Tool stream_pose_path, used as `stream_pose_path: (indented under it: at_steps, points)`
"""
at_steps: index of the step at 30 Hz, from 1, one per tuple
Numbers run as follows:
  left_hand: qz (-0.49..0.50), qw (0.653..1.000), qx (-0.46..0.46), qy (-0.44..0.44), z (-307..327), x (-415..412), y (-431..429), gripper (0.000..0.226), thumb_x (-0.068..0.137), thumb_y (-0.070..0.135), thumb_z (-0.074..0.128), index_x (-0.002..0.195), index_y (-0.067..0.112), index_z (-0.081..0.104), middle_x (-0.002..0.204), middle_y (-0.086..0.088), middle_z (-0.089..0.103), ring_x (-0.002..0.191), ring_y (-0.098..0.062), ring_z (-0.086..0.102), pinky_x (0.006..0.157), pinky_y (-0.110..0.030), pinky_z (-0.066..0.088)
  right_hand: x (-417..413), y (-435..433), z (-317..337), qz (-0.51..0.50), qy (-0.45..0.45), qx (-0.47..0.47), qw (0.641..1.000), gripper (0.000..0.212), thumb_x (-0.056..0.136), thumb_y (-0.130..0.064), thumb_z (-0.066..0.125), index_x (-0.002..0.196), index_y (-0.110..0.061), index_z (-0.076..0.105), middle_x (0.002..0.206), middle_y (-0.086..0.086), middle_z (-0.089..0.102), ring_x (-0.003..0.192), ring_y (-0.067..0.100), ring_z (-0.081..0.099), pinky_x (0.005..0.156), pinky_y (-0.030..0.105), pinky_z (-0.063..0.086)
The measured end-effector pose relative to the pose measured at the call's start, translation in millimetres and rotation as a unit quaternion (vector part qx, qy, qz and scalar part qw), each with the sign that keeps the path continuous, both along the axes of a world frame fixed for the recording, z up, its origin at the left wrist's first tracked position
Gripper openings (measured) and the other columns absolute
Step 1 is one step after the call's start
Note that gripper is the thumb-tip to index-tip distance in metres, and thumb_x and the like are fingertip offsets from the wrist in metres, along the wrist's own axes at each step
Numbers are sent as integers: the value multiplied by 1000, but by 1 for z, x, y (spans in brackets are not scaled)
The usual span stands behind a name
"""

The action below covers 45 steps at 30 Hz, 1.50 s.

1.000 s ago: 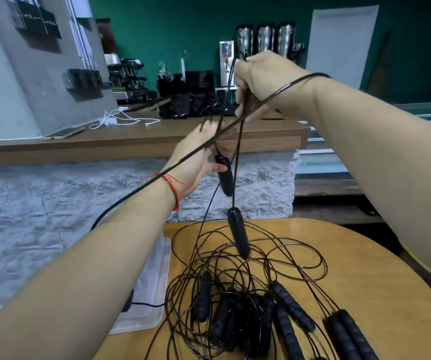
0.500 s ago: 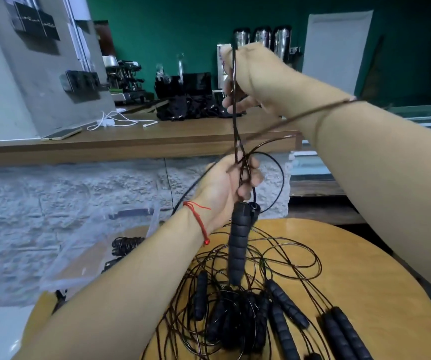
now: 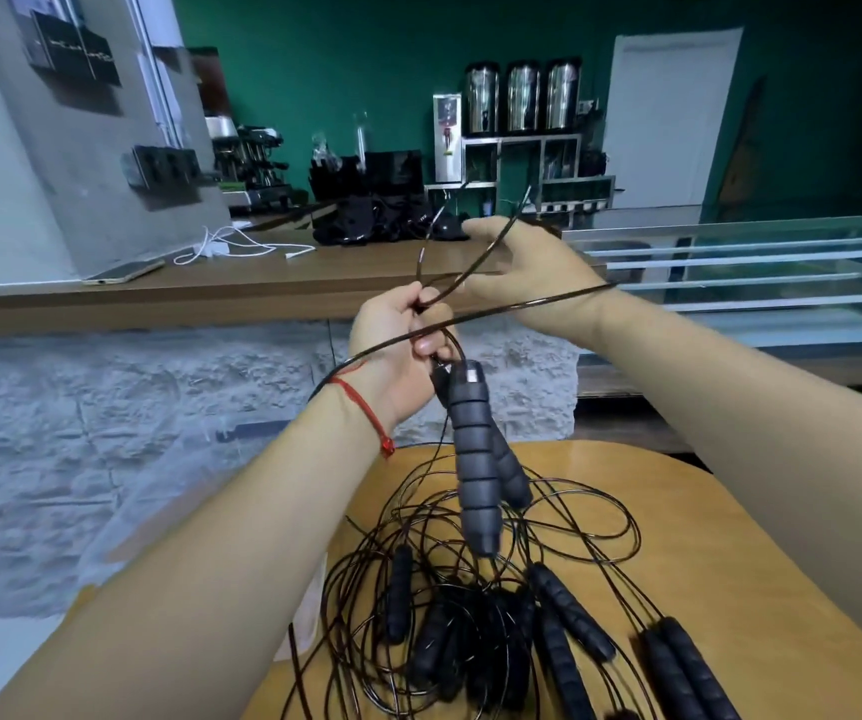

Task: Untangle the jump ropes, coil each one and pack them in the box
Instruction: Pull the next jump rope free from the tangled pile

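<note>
Two handles [image 3: 473, 459] of one jump rope hang side by side just under our left grip [image 3: 397, 345]. Their long axes run near vertical, tips pointing down at the pile [image 3: 470, 631].

Our left grip is clenched round the cord [image 3: 491, 246] right where it leaves the handle tops. From there a loop of cord rises up and to the right, toward our right grip [image 3: 527, 267], which is the nearer one to that loop. The right fingers look mostly straight and the loop crosses in front of them. We cannot tell whether they pinch it. A long strand [image 3: 512, 308] lies draped over the right wrist and runs down-left past the left wrist, which has a red string bracelet [image 3: 366, 413].

We judge the step as coiling this one rope. The loop lies above and right of the held handles, so the right grip would feed turns back toward the left. The draped strand could snag on the wrist.

Below, the pile of other ropes is a tangle on the round wooden bench [image 3: 730, 553], with a spare handle pair [image 3: 688, 667] near its right edge. We cannot pick out the box for sure.

Behind is a wooden counter [image 3: 210, 298] with a phone [image 3: 122, 272] and a white cable [image 3: 231, 246].
</note>
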State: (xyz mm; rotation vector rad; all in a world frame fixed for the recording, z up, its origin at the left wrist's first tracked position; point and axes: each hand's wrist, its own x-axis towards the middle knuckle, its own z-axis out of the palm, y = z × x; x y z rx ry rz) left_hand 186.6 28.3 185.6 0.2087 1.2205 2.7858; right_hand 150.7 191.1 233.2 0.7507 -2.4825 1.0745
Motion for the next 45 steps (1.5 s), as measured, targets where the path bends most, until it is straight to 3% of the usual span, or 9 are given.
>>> stream_pose_path:
  at_steps: [4, 8, 12, 19, 27, 32, 37, 41, 45]
  points:
    - [22, 1000, 19, 4, 5, -11, -10, 40, 108, 22, 35, 69, 20, 42, 53, 10, 24, 41, -9, 18, 43, -23, 26, 0, -2, -17, 35, 3, -95, 995, 22, 88, -28, 86, 104, -24, 71, 104, -5, 72, 96, 10, 67, 91, 33, 54]
    - [22, 999, 26, 9, 11, -13, -11, 33, 104, 19, 41, 71, 19, 42, 52, 8, 26, 40, -9, 22, 39, -21, 28, 27, -10, -33, 119, -285, -76, 948, 46, 89, -54, 76, 119, -19, 70, 114, 6, 76, 103, 23, 71, 96, 47, 57]
    - [37, 999, -30, 11, 18, -12, -4, 24, 108, 21, 37, 86, 15, 48, 61, 1, 48, 48, -11, 31, 45, -22, 37, 35, -13, -43, 205, -437, -152, 863, 23, 100, -28, 68, 115, -12, 60, 92, 13, 69, 80, 30, 67, 98, 58, 55]
    - [75, 942, -304, -119, 13, -49, -38, 39, 114, 27, 29, 112, 3, 61, 91, -17, 78, 60, -19, 63, 50, -31, 59, 11, 44, -7, 83, -391, -369, 839, 19, 95, -28, 64, 102, -11, 65, 80, 5, 63, 63, 22, 60, 71, 37, 58]
    - [-252, 603, -730, -201, -80, -3, -32, 63, 115, 45, 22, 134, -2, 61, 131, -21, 70, 89, -24, 76, 64, -29, 61, -4, 80, -24, 18, -405, -347, 846, 18, 97, -29, 59, 103, -12, 60, 81, 7, 65, 63, 24, 62, 69, 36, 58]
    - [-20, 480, -877, -1, -101, 23, -60, 40, 107, 44, 45, 102, 13, 70, 103, -14, 78, 91, -26, 74, 68, -29, 53, -3, 66, -47, 26, -415, -312, 854, 19, 99, -29, 58, 105, -12, 61, 81, 7, 65, 63, 24, 62, 64, 35, 58]
    - [105, 657, -746, 31, -159, 37, -76, 17, 102, 39, 62, 102, 23, 57, 87, 5, 62, 74, -12, 60, 65, -29, 47, 3, 62, -57, 58, -405, -267, 872, 21, 98, -26, 59, 112, -13, 69, 87, 10, 65, 64, 25, 61, 64, 37, 56]
    - [8, 892, -446, -75, -142, 49, -43, 45, 110, 46, 48, 112, 7, 72, 93, -11, 75, 65, -17, 64, 52, -26, 50, 15, 42, -71, 114, -416, -255, 866, 25, 100, -26, 59, 120, -16, 69, 86, 7, 65, 67, 23, 61, 68, 38, 55]
    - [-81, 947, -310, -21, -133, 60, 1, 59, 98, 61, 58, 137, 17, 63, 125, -13, 74, 107, -23, 73, 89, -43, 58, 23, 9, -99, 119, -387, -340, 849, 17, 100, -20, 63, 116, -15, 64, 93, 9, 66, 73, 25, 67, 73, 42, 60]
